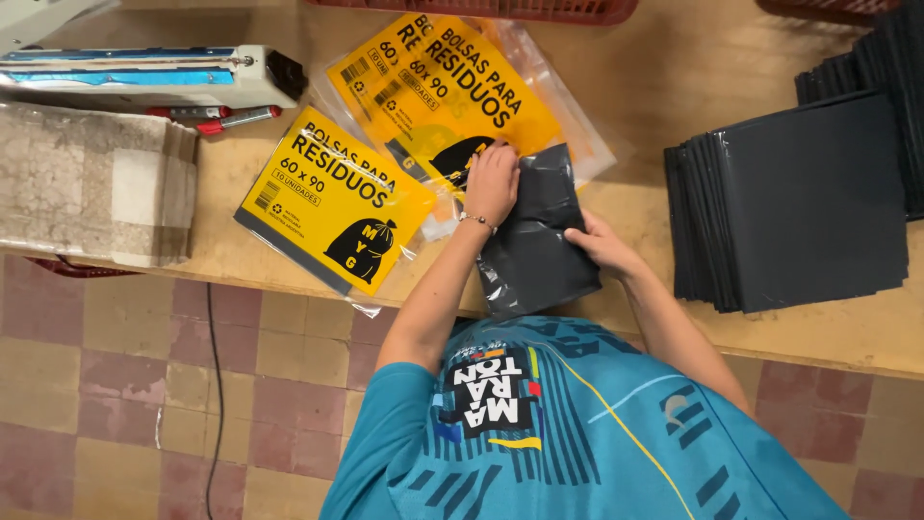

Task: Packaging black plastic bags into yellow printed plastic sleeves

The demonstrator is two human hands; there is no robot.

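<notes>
1. Black plastic, a folded bag [535,241], is being pressed flat at the near edge of the wooden table [664,67], close to the middle of the view.
2. The left hand [492,181] is being laid palm down on the bag's corner at 11 o'clock, fingers spread flat rather than curled around anything.
3. The right hand [601,243] is being held against the bag's edge at 3 o'clock, fingers resting on the plastic; whether it is being pinched cannot be told.
4. A yellow printed package [332,197] is lying at 9 o'clock from the bag, and a second yellow package [443,82] is being partly overlapped by the bag at 12 o'clock.
5. A stack of black folded bags [799,207] is sitting at 3 o'clock, apart from the hands.
6. A heat sealer [144,75] is resting at 10 o'clock.
</notes>
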